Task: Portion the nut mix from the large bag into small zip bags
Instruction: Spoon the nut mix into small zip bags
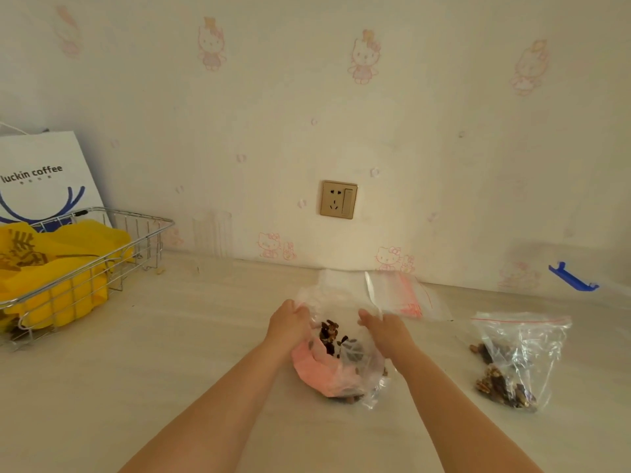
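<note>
Both hands are at the mouth of the big bag [338,363], which sits on the table [170,370] below the wall socket [338,199]. The left hand [288,322] grips the bag's near-left rim with curled fingers; the right hand [382,327] holds the opposite rim, fingers bent over the plastic, so the mouth is spread and the nut mix [333,336] shows inside. Neither hand holds any nuts.

Right of the big bag, well apart, lies one filled zip bag [519,356] with a red strip, a few nuts loose beside it; I cannot tell whether it is sealed. Behind the big bag, toward the wall, empty zip bags [406,297] lie flat, touching its far rim or nearly so.

By my judgement the work is early: one portion made, plenty of mix left, and empty bags waiting. A wire basket [102,254] stands far left.
</note>
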